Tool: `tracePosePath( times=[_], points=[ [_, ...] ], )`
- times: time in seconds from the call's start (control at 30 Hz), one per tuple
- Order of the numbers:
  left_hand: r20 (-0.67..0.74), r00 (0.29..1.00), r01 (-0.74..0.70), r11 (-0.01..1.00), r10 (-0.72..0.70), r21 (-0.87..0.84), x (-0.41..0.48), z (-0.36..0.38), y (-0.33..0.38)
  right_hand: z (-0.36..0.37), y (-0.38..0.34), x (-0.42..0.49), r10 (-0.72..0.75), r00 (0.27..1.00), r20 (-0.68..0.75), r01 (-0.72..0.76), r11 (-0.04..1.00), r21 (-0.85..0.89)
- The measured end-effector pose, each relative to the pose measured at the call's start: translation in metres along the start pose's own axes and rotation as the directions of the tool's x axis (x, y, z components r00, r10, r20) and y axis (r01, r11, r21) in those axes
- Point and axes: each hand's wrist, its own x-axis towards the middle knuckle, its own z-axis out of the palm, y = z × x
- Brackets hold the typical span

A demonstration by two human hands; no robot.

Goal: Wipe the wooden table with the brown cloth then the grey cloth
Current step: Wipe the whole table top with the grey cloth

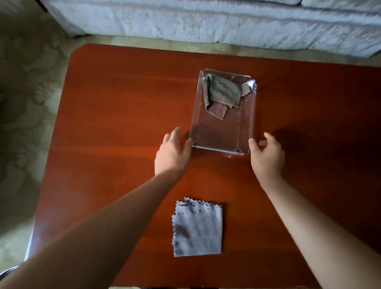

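Wooden table (120,119) w/ a clear tray (220,149) at approx 12 o'clock from its centre. Brown cloth (223,91) lies crumpled in the tray's far end (one corner up against the 1 o'clock rim). Grey cloth (198,228) lies flat at 6 o'clock, well apart from the tray. Left hand (172,154) is at the tray's 7 o'clock corner, right hand (267,157) at its 5 o'clock corner. Both have fingers loose & spread, thumbs touching the corners, nothing grasped. Pale sofa (212,18) is beyond the table at 12.

Single head-worn wide-angle view, taken close above the near edge of the wooden table (120,119), aimed steeply down and forward; sofa (212,18) framed at far side.
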Motion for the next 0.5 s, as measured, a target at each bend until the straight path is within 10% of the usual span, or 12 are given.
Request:
tracePosePath(
  times=[0.13, 0.5],
  points=[
    [0.123, 0.987, 0.091, 0.994, -0.099, 0.064, 0.029, 0.009, 0.02, 0.007, -0.008, 0.031, -0.001, 0.986, 0.164, 0.012, 0.998, -0.063],
    [-0.093, 0.982, 0.16, 0.986, -0.164, -0.051, 0.058, -0.079, -0.058, 0.073, -0.106, -0.003, -0.136, 0.936, 0.324, 0.135, 0.99, 0.026]
  ],
)
